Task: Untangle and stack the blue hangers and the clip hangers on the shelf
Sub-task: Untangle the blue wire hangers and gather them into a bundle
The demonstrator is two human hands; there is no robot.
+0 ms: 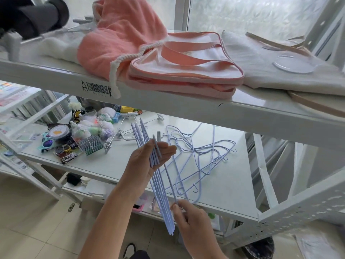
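Pinching one bar's lower end, the right hand (188, 217) sat at 6 o'clock. Left hand (149, 161) above it, palm up, fingers loosely cupped under the bundled blue hangers (158, 184). Their hooked ends sprawled at 2 o'clock on the white shelf (224, 191). Clip hangers (119, 135) lay at 11 o'clock, beside the toy clutter (74, 143).

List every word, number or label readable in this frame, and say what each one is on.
"A": handwritten in black beside the barcode sticker on the upper shelf edge.
Small characters under the barcode: too blurred to read.
Coloured printed sheets at far left: too blurred to read.
Nothing legible on the blue hangers or pink bag.
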